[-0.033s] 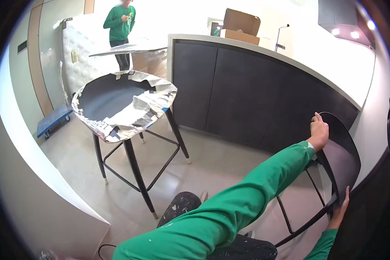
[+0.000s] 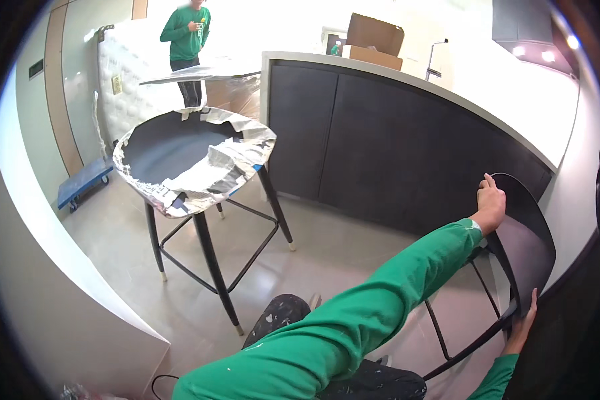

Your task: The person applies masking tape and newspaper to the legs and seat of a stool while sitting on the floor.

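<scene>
At the right, a black bar stool (image 2: 525, 250) with a curved shell seat and thin dark legs stands between the counter and the wall. My left arm reaches across to it, and my left hand (image 2: 491, 205) is closed over the near upper edge of its shell. Lower down, my right hand (image 2: 523, 328) grips the shell's lower edge from the wall side; part of its fingers is hidden behind it. Left of centre stands a second stool (image 2: 217, 257), upright on dark legs with pale tips. Torn paper and tape (image 2: 210, 170) cover the rim of its dark seat.
A dark-panelled counter (image 2: 387, 140) runs behind both stools, with an open cardboard box (image 2: 373, 57) on top. A person in a green top (image 2: 185, 37) stands at the back left, by a plastic-wrapped mattress (image 2: 130, 87). A blue dolly (image 2: 85, 183) sits on the floor.
</scene>
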### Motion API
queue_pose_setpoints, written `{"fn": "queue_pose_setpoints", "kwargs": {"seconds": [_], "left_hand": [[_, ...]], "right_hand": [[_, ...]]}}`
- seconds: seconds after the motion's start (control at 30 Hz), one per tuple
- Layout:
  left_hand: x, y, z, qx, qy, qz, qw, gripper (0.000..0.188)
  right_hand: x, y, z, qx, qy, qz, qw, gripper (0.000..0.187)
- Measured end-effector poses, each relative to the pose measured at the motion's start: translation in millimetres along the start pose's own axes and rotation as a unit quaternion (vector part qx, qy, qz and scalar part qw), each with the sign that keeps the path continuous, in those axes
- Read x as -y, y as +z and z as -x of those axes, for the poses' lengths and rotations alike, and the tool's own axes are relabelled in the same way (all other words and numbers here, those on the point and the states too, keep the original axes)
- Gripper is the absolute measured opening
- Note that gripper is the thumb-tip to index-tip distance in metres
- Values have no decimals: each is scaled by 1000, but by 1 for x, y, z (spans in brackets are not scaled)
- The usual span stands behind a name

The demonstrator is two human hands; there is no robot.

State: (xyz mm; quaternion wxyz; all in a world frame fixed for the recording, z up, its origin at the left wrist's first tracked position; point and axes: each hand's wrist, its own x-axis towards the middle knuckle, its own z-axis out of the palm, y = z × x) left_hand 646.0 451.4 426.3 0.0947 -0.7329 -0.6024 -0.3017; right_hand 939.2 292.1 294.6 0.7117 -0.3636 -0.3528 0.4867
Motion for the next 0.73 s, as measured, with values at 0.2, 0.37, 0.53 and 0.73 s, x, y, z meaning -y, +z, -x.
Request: {"fn": "queue_pose_setpoints", "kwargs": {"seconds": [0.2, 0.37, 0.53, 0.73], "left_hand": [[41, -33, 49, -34, 9, 75, 997, 27], [91, -74, 114, -93, -19, 112, 989, 21], [129, -114, 174, -163, 7, 220, 962, 32], [208, -108, 240, -255, 22, 337, 906, 56]], "right_hand": [[-4, 3, 28, 41, 9, -39, 998, 44], [-1, 37, 82, 3, 9, 44, 999, 60], [13, 96, 114, -119, -33, 123, 985, 87], [-6, 147, 139, -135, -101, 197, 966, 105]]}}
